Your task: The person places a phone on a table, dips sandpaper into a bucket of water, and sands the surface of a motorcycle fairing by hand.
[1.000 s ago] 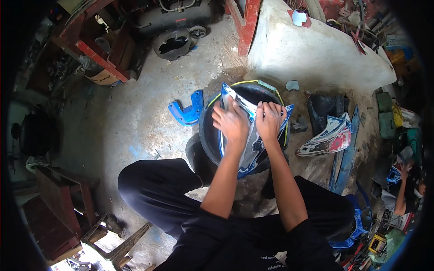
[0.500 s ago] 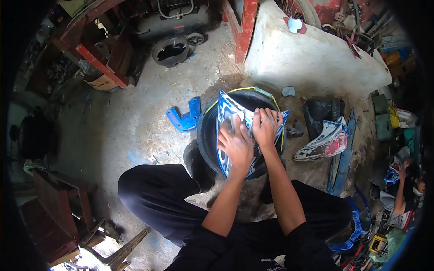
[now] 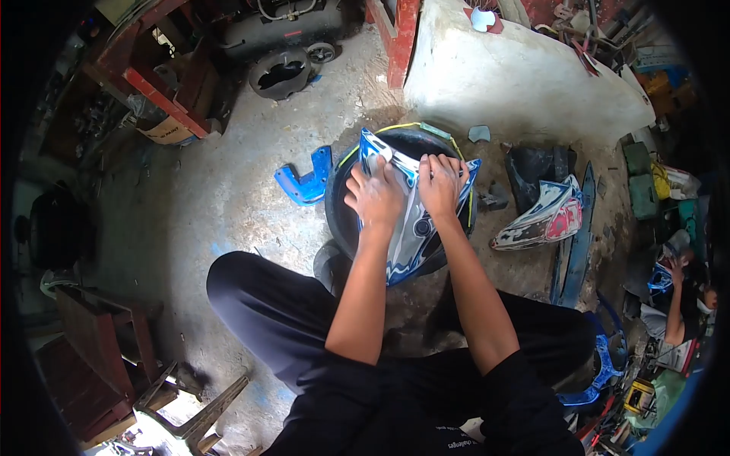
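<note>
A blue, white and grey motorcycle fairing panel (image 3: 417,228) lies across a black basin (image 3: 344,216) on the concrete floor in front of me. My left hand (image 3: 374,196) presses flat on the panel's upper left part, with something pale, perhaps a cloth or sanding sheet, showing at its fingertips. My right hand (image 3: 441,184) grips the panel's upper right edge with curled fingers. My knees in black trousers flank the basin.
A blue plastic bracket (image 3: 306,181) lies left of the basin. A red-and-white fairing piece (image 3: 544,222) and dark panels lie to the right. A white concrete block (image 3: 517,80) stands behind. Red shelving is at the far left; another person (image 3: 677,304) sits at the right edge.
My left hand slid down the panel toward me and then back up to its upper left part. My right hand stayed on the upper edge.
</note>
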A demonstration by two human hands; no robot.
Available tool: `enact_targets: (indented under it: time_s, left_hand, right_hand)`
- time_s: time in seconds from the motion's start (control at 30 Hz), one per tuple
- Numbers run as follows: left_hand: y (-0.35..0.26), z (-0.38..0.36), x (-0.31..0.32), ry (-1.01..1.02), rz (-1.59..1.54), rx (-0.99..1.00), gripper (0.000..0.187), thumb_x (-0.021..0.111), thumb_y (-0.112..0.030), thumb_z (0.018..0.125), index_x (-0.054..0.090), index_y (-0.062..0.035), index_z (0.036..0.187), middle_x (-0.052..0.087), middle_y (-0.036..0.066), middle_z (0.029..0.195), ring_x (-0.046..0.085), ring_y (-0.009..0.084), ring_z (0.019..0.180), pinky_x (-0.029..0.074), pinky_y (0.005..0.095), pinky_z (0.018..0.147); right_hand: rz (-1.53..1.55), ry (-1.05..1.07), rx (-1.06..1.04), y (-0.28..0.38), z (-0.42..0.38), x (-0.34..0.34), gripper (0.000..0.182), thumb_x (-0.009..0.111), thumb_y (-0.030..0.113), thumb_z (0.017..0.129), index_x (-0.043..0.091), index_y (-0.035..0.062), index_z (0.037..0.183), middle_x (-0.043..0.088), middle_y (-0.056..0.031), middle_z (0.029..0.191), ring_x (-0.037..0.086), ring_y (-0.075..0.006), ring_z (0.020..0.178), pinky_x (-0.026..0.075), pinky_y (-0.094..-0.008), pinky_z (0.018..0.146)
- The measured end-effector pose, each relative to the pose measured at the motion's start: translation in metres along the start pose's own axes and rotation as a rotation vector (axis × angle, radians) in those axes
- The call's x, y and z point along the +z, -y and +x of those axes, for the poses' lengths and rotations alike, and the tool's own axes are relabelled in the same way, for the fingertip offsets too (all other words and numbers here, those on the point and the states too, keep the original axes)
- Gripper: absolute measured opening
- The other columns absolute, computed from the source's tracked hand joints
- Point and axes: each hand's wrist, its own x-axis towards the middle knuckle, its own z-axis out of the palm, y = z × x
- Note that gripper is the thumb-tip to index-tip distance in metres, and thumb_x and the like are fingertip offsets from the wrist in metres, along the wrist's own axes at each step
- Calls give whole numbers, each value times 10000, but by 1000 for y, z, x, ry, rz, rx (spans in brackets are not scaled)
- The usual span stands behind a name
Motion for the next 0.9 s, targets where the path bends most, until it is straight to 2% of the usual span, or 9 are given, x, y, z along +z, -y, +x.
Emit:
enact_targets:
  time_s: [0.13, 0.2, 0.37, 0.47, 0.57, 0.67, 0.7, 0.83, 0.9]
  left_hand:
    - [6, 25, -11, 88, -11, -9, 520, 378, -545, 1048, 651, -279, 1402, 400, 175, 1555, 374, 451, 1401, 273, 659, 1118]
    - [11, 34, -24, 282, 87, 14, 530, 357, -540, 1042, 603, -302, 1447, 431, 142, 1528, 390, 419, 1388, 277, 634, 1110]
    - [14, 74, -31, 504, 175, -29, 588, 298, -593, 1042, 535, -316, 1504, 335, 169, 1640, 277, 466, 1504, 165, 709, 1167]
    - [28, 101, -24, 638, 276, 45, 612, 253, -593, 1052, 470, -308, 1548, 282, 181, 1671, 255, 503, 1508, 157, 644, 1222]
    - [18, 103, -53, 913, 163, 235, 607, 192, -556, 1067, 419, -312, 1574, 311, 237, 1645, 254, 520, 1502, 199, 473, 1263]
    - [38, 101, -22, 718, 178, 185, 589, 202, -543, 1068, 425, -327, 1569, 314, 208, 1653, 244, 517, 1508, 214, 500, 1253]
    - [50, 108, 1, 660, 210, 174, 575, 250, -546, 1058, 464, -332, 1546, 315, 154, 1664, 286, 507, 1492, 237, 586, 1219]
    - [14, 50, -18, 427, 122, -23, 559, 313, -536, 1045, 513, -311, 1516, 350, 117, 1622, 350, 447, 1458, 272, 688, 1142]
    - [-4, 20, -23, 274, 109, -60, 536, 331, -495, 1058, 528, -284, 1510, 381, 135, 1593, 383, 437, 1420, 326, 659, 1116]
  right_hand:
    - [25, -100, -27, 0, 0, 5, 261, 572, 264, 982, 721, 73, 885, 659, -55, 886, 589, -272, 1018, 312, -500, 1092]
    - [22, -76, -11, 0, -1, 3, 262, 571, 265, 984, 718, 74, 881, 658, -51, 884, 587, -272, 1019, 307, -505, 1094]
    - [10, -11, 2, -2, -3, 5, 269, 561, 273, 994, 715, 85, 878, 664, -58, 899, 587, -271, 1023, 301, -511, 1103]
    - [7, -65, 4, -3, -2, 7, 285, 553, 286, 1002, 716, 86, 881, 659, -55, 892, 586, -269, 1027, 298, -507, 1111]
    - [9, -17, 4, -3, -2, 4, 289, 553, 285, 1003, 726, 84, 890, 660, -51, 896, 583, -266, 1027, 299, -502, 1105]
    - [20, -15, 15, -3, -2, 3, 290, 555, 286, 1002, 720, 86, 872, 658, -52, 901, 583, -265, 1025, 301, -496, 1103]
    - [23, -37, 3, -2, -2, 3, 300, 544, 289, 1012, 683, 83, 844, 637, -62, 864, 584, -268, 1015, 312, -483, 1062]
    - [18, -29, 17, -1, -1, 2, 286, 565, 288, 991, 722, 84, 866, 660, -58, 896, 586, -268, 1025, 303, -501, 1108]
    - [29, -33, 16, -2, -2, 2, 287, 564, 288, 991, 721, 83, 864, 660, -58, 896, 586, -269, 1023, 303, -501, 1108]
